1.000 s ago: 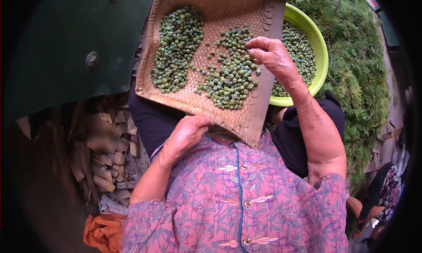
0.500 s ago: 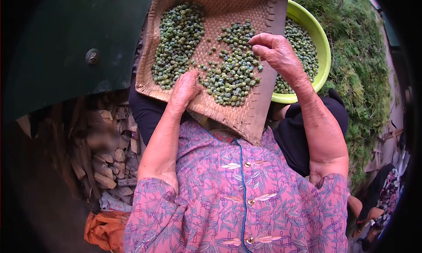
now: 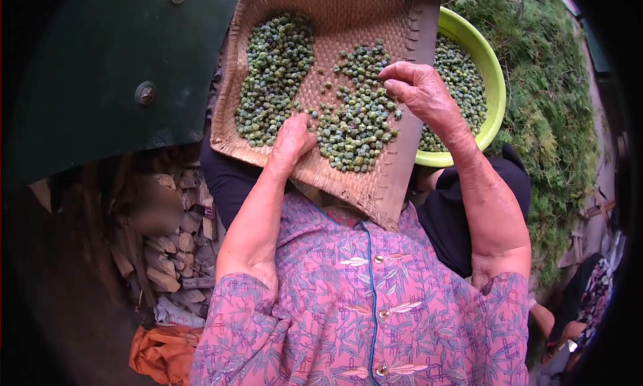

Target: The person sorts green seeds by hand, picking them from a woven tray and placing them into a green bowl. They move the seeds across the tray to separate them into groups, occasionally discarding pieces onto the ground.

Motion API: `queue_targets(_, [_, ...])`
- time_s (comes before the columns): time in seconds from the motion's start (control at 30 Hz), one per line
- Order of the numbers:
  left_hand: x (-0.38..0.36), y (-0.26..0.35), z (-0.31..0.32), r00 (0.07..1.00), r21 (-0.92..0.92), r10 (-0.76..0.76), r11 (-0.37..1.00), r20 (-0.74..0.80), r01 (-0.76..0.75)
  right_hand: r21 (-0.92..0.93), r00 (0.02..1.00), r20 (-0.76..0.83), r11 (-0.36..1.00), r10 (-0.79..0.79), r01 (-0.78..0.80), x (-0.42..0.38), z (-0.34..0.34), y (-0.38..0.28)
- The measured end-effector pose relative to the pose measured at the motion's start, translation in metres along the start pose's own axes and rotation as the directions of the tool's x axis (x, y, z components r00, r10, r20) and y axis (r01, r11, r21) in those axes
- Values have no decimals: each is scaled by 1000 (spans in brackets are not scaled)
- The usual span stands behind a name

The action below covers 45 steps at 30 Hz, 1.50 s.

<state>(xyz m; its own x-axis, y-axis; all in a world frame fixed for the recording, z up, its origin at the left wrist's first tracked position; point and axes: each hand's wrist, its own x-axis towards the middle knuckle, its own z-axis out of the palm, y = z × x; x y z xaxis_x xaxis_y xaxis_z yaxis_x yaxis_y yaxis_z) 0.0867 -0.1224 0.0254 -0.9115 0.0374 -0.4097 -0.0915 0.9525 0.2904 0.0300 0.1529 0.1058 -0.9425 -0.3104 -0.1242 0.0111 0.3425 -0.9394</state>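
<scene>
Two piles of berries (image 3: 278,71) are lying in the tray (image 3: 335,17), one just beyond my left hand (image 3: 293,141), the other between it and my right hand (image 3: 425,94). My left fingers are curling low over the gap between piles; their tips are hiding, so I cannot tell whether they are gripping anything. My right thumb and forefinger are drawing close over the second pile's edge, and I cannot tell whether they are pinching a berry.

My main worry is the flat board (image 3: 426,24) running beneath my right wrist: no raised rim is showing there, and a few berries are sitting close to it. A dipping wrist or a quick flick could be sending them over, either into the bowl (image 3: 494,71) beyond that wrist or down beside it. The tray is resting over the lap (image 3: 224,178), so a shifting knee could be tilting it and setting both piles rolling. On my left, a careless sweep could be blending the piles, since stray berries are already bridging them.
</scene>
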Motion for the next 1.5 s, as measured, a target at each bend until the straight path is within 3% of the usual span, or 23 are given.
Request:
queue_targets(0.07, [1,3,-4,999,-6,-35,999,1,35,-8,1000,1,1000,-8,8,0,0,0])
queue_targets(0.1, [0,5,-9,978,-557,-179,805,103,206,-5,1000,2,1000,-23,23,0,0,1])
queue_targets(0.13, [-1,7,-14,934,-890,-236,311,268,333,-2,999,1,999,-38,38,0,0,2])
queue_targets(0.17, [-5,13,-19,965,-959,-176,174,196,226,-1,999,-1,999,-37,37,0,0,2])
queue_targets(0.27, [-2,5,-15,946,-947,-319,286,54,150,12,1000,-8,1000,-5,5,-1,0,-1])
queue_targets(0.3, [1,-8,-8,941,-839,-338,520,-30,160,9,1000,-8,1000,-4,4,-1,0,-2])
queue_targets(0.33, [7,-18,2,941,-839,-338,520,-30,160,6,1000,-8,1000,-2,2,-1,0,-2])
queue_targets(0.4, [13,-19,4,939,-397,-170,917,-298,40,7,1000,-9,1000,-8,8,0,1,0])
queue_targets(0.43, [17,-19,5,944,-285,-147,957,-295,60,8,1000,-9,1000,-14,14,0,2,1])
queue_targets(0.53, [26,-4,1,943,-124,-110,989,-313,74,15,1000,-4,1000,4,-4,-1,1,-3])
queue_targets(0.6, [27,11,-9,957,-210,-105,977,-271,48,-5,1000,-9,1000,1,-1,0,0,-2])
queue_targets(0.63, [28,15,-9,966,-684,-180,729,-185,5,20,1000,-2,1000,1,-1,1,0,0])
queue_targets(0.67, [29,19,-11,978,-962,-198,272,-71,-15,44,1000,4,999,1,-1,1,0,1])
queue_targets(0.8, [31,21,-15,945,-907,-309,420,-104,38,28,999,-1,999,-37,37,-2,-2,-4])
queue_targets(0.87, [40,13,-4,939,-913,-330,404,-96,49,37,1000,0,999,-21,21,-3,-4,-8])
queue_targets(0.93, [52,6,5,925,-797,-321,604,-202,35,104,1000,-20,994,-20,22,-3,-8,-12])
queue_targets(1.0, [62,5,10,913,-743,-316,668,-259,20,117,999,-14,993,29,-27,-2,-14,-15])
queue_targets(1.07, [67,9,12,938,-628,-250,777,-241,46,148,998,-63,989,29,-19,-2,-19,-16])
queue_targets(1.13, [71,19,12,952,-677,-194,736,-237,-19,142,995,-96,990,-3,16,0,-23,-11])
queue_targets(1.2, [66,42,-1,988,-811,-72,580,-137,-70,134,992,-123,990,-28,44,-1,-28,-15])
queue_targets(1.33, [90,45,9,938,-574,17,787,-347,-226,222,986,-157,975,52,-16,-1,-36,-20])
queue_targets(1.47, [90,77,-9,978,-342,23,935,-206,-94,236,982,-187,972,25,20,2,-46,-17])
queue_targets(1.5, [87,87,-10,964,-303,67,942,-256,-146,226,979,-203,974,15,33,2,-48,-15])
